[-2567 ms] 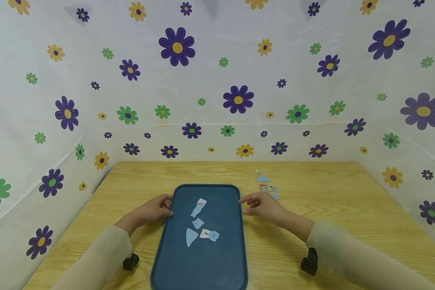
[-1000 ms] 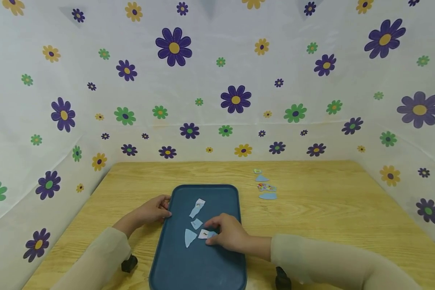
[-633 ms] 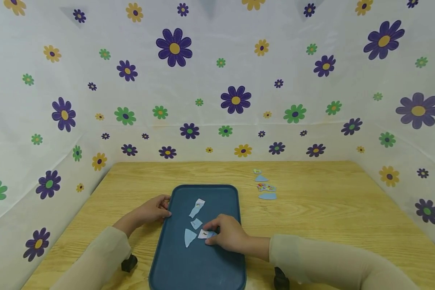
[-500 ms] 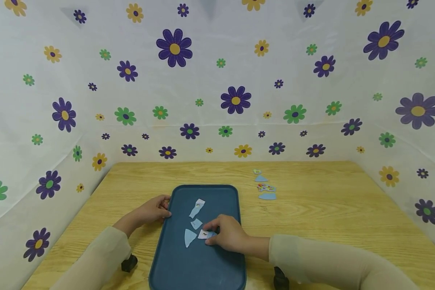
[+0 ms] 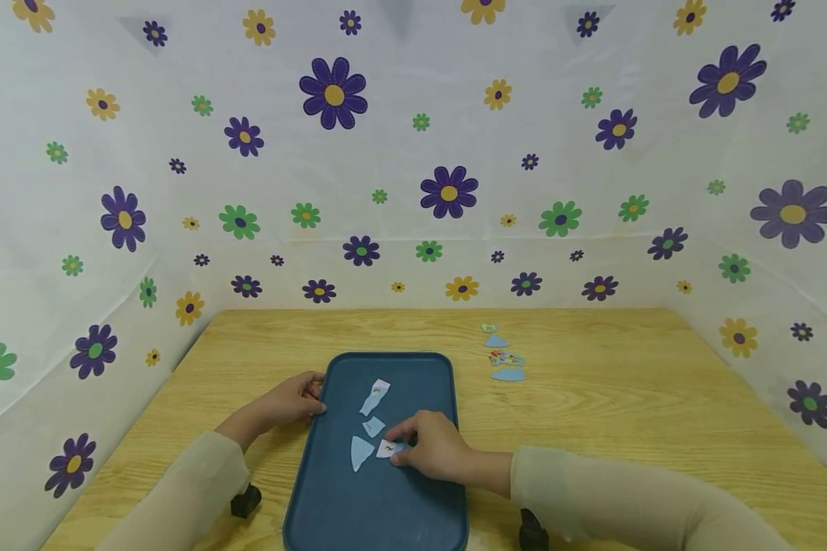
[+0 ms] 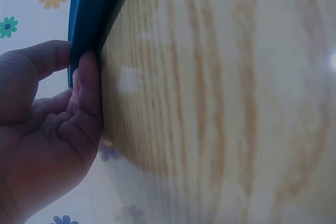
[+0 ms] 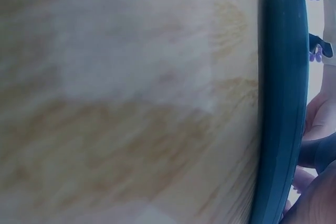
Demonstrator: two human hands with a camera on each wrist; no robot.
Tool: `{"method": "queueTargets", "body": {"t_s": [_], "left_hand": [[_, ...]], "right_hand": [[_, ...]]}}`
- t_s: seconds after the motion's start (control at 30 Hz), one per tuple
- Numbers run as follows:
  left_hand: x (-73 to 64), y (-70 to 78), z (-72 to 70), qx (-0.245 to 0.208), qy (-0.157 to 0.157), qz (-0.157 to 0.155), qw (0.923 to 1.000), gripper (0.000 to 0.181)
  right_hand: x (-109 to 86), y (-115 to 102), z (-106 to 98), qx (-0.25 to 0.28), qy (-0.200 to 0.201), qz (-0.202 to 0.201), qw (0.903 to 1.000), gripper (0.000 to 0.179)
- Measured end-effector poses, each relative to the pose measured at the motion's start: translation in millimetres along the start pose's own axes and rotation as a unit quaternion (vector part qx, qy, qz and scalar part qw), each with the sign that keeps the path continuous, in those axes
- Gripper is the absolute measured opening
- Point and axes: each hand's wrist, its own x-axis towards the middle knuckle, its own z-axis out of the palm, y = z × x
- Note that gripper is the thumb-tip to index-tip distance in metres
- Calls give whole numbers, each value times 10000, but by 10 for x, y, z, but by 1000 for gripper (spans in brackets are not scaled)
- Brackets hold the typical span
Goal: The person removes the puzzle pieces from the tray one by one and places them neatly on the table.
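A dark blue tray point(image 5: 379, 513) lies on the wooden table. My left hand point(image 5: 286, 399) holds its left edge; in the left wrist view the thumb point(image 6: 50, 59) is at the rim, with the other fingers curled low against the side. Over the tray, my right hand point(image 5: 437, 450) pinches a white and light-blue cut-out piece point(image 5: 387, 448) between thumb and fingers, partly covering it. Just left of it lie a wedge-shaped blue piece point(image 5: 361, 453) and a small blue piece point(image 5: 374, 426). Farther up is a long white and blue piece point(image 5: 375, 397). The right wrist view shows mostly the tray's side point(image 7: 286, 98).
Beyond the tray's right side, a column of flat pieces lies on the table point(image 5: 593, 383): a small yellowish one point(image 5: 488, 327), a blue triangle point(image 5: 498, 341), a multicoloured strip point(image 5: 506, 358) and a blue strip point(image 5: 508, 375). A flowered sheet point(image 5: 386, 153) surrounds the table.
My right hand has come from the tray's right edge onto the printed piece and pinches it. Over the last second it barely moves. The left hand stays at the tray's edge.
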Motion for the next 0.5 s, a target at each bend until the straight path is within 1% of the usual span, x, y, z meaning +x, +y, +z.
{"method": "queueTargets", "body": {"t_s": [0.23, 0.5], "left_hand": [[-8, 2, 6, 3, 7, -1, 10000, 59], [-1, -7, 2, 8, -13, 33, 10000, 59]], "right_hand": [[-5, 16, -3, 48, 1, -88, 9999, 25], [-31, 21, -59, 157, 71, -263, 9995, 25]]}}
